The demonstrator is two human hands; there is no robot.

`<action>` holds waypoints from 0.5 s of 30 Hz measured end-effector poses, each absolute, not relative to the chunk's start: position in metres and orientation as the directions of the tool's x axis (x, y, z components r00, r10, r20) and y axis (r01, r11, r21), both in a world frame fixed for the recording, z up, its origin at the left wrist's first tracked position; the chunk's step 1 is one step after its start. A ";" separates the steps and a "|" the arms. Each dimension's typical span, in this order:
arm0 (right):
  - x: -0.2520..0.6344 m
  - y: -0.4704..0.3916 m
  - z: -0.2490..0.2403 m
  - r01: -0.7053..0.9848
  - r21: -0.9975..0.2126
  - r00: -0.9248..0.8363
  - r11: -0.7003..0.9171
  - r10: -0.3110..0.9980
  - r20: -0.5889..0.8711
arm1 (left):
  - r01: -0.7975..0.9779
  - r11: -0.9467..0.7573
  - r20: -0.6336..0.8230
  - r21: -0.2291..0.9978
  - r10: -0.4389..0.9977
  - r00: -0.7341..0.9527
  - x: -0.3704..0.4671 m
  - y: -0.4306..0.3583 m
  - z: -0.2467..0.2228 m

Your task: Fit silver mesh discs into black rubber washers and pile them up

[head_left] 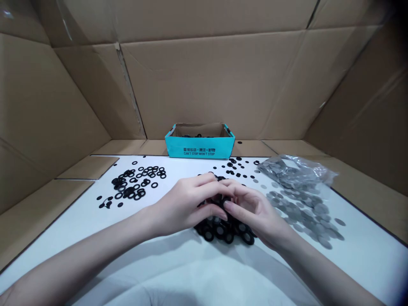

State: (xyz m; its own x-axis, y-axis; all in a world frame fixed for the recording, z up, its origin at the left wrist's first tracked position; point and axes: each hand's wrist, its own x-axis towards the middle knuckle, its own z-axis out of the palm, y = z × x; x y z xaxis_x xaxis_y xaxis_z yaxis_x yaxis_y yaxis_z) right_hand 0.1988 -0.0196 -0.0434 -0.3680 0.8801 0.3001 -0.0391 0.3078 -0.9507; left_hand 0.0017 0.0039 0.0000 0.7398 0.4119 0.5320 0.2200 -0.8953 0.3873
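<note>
My left hand (199, 199) and my right hand (251, 204) meet over a pile of black rings with grey mesh-like discs in their centres (219, 230). Between the fingertips of both hands is a small black ring (225, 201), pinched under my right thumb. My left thumb and fingers close in on it from the other side. The fingers partly cover the ring, so whether a disc sits in it cannot be made out. Part of the pile is hidden behind my hands.
Loose black rings (154, 185) lie on the white table at left. Grey discs (306, 208) spread at right beside a clear plastic bag (287, 170) of discs. A turquoise box (200, 147) holding black pieces stands at the back. Small black discs (232, 164) lie before it. Cardboard walls (207, 85) surround the table.
</note>
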 end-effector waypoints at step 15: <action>0.197 -0.019 -0.044 0.031 -0.915 -0.434 0.403 0.830 0.351 | 0.226 -0.936 0.409 0.269 0.323 0.853 -0.002 0.008 0.007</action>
